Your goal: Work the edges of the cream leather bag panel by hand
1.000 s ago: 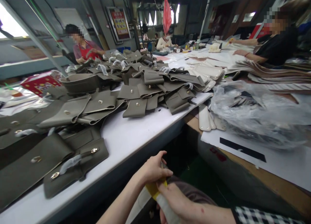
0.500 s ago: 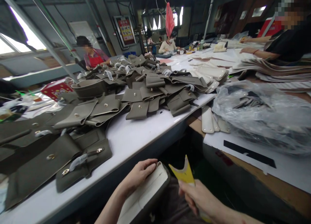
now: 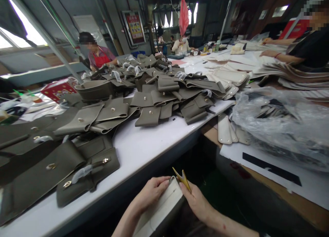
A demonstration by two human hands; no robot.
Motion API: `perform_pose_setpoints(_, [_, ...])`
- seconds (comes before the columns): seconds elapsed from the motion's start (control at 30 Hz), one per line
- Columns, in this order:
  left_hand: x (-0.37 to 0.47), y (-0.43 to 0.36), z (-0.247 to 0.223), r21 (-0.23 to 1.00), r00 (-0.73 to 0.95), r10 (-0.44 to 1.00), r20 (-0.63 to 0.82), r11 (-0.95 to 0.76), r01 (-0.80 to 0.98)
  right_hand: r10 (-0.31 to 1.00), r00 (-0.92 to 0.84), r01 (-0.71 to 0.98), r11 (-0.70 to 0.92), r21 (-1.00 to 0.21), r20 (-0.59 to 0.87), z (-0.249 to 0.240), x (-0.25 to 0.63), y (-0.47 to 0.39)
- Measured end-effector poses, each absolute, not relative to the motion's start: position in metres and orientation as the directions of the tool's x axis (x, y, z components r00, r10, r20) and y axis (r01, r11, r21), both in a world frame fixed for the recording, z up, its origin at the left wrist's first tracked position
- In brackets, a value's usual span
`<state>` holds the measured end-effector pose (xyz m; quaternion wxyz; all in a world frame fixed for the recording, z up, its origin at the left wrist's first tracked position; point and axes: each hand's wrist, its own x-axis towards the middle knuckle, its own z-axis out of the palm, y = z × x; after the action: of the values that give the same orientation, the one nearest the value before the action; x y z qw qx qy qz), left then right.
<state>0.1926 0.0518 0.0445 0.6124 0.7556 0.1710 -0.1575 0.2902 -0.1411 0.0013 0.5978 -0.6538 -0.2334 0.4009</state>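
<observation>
In front of my lap is a dark grey-green leather bag piece (image 3: 167, 204), its pale inner side facing up. My left hand (image 3: 151, 193) grips its upper left edge, thumb on the pale face and fingers along the outside. A flat yellow tool with a notched, two-pointed end (image 3: 183, 179) sticks up from my right hand (image 3: 197, 200), which is closed around it. That hand rests against the piece's upper right corner. The tool's lower part is hidden by my palm.
Leather bag parts with metal clasps (image 3: 151, 115) are heaped on the white table (image 3: 144, 144). At right lie a clear plastic bag (image 3: 280, 127), pale straps (image 3: 224, 130) and a black strip (image 3: 271, 168). Co-workers sit around; one (image 3: 305, 51) is beside stacked sheets.
My right hand has moved left with the yellow tool, from beside the leather piece to its upper corner. The tool has turned more edge-on. The view has shifted slightly.
</observation>
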Motion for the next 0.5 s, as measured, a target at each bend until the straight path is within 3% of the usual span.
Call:
perform_pose_setpoints(0.13, [0.192,0.049,0.044,0.894,0.905,0.047,-0.424,-0.14,0.426,0.743,0.358,-0.519,-0.346,-0.782,-0.566,-0.024,0.309,-0.126])
perform_pose_setpoints(0.2, [0.192,0.047,0.044,0.896,0.906,0.062,-0.42,-0.134,0.424,0.712,0.261,-0.593,-0.415,-0.69,-0.652,-0.039,0.315,-0.107])
perform_pose_setpoints(0.33, [0.192,0.047,0.044,0.875,0.89,0.084,-0.448,-0.165,0.456,0.705,0.149,-0.537,-0.531,-0.656,-0.693,-0.057,0.318,-0.071])
perform_pose_setpoints(0.5, [0.191,0.048,0.043,0.879,0.894,0.09,-0.439,-0.166,0.448,0.772,0.196,-0.358,-0.517,-0.777,-0.604,-0.05,0.314,-0.078])
